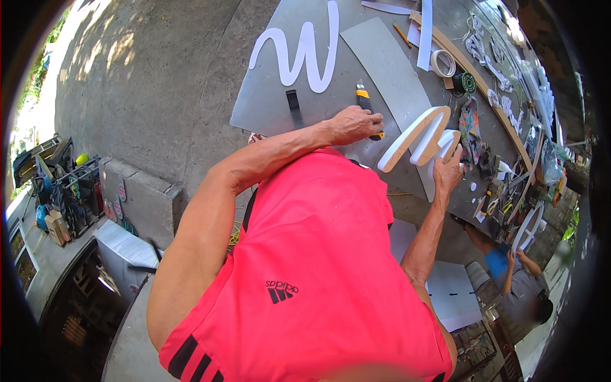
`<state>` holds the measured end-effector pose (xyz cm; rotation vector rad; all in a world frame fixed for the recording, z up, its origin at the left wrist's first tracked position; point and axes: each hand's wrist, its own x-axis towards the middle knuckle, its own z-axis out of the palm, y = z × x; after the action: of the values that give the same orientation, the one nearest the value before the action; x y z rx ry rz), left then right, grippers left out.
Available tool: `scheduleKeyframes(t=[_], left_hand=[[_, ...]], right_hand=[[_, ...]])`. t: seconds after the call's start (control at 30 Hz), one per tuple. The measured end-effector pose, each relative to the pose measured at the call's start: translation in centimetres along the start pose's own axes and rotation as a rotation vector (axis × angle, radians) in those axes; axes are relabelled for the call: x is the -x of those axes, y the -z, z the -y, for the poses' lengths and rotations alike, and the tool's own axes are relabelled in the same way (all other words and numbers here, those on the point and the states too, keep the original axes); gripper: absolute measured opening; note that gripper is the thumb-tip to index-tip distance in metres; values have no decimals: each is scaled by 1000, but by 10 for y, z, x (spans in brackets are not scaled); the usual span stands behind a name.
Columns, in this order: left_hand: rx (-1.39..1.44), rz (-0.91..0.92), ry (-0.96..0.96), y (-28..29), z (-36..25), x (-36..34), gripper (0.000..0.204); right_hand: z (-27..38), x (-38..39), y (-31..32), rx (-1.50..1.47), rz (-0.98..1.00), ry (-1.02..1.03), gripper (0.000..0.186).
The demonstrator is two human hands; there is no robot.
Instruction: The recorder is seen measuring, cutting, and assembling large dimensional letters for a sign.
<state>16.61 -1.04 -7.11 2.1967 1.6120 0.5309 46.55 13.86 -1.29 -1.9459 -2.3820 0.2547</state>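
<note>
Right hand (449,169) is pinching the wavy letter piece (410,136) right of centre. Left hand (354,125) is wrapped round the utility knife (363,98) just above centre, how firmly I can't tell. Loose hold? Knife could slip, nicking the letter.

I'm looking down on a wide grey surface (254,111), where a white wavy cutout (296,81) lies flat near the far left edge, with a short black strip (293,102) just beside it. Right of those I have a long pale grey sheet (389,70), then a yellow pencil (402,36), a flat white strip (425,44) and a tape roll (435,64). Beyond them a long wooden batten (478,70) runs slantwise toward clutter too small for me to sort.
</note>
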Motion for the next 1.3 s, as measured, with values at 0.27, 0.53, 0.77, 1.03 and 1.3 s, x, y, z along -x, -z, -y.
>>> scheduleKeyframes(t=[0.27,0.53,0.77,1.03,1.3], left_hand=[[49,-561,634,30,22,22,14],[-279,-674,1162,42,102,78,55],[-71,-630,1268,62,144,91,82],[799,-973,984,111,163,115,41],[734,-488,663,220,212,136,44]], right_hand=[[-13,-9,57,-129,-84,1,76],[38,-31,72,-244,-133,177,73],[46,-35,72,-285,-141,267,74],[20,-29,79,-310,-187,210,68],[25,-23,93,-344,-121,181,61]])
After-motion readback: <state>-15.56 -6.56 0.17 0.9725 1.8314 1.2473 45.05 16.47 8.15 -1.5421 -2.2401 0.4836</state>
